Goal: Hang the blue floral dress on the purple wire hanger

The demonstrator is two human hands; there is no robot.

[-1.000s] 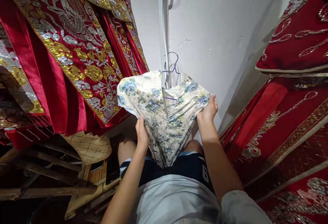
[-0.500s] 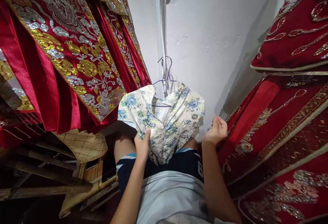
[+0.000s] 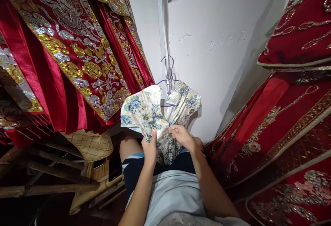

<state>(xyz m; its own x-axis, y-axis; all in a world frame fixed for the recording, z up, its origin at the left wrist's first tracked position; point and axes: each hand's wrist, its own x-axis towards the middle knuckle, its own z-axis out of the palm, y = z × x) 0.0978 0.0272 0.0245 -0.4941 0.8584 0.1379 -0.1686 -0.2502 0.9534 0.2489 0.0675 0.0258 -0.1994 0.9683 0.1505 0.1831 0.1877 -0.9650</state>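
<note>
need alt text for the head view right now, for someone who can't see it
A person's left hand holds a short-sleeved floral top on a purple hanger while the right hand pinches its front near the middle. Behind is a pale wall; red fabric with gold and silver decoration is at left, and beaded red fabric at right.

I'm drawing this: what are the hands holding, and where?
A floral V-neck top: the left hand grips its side below a sleeve, the right hand pinches its mid-front.
</note>
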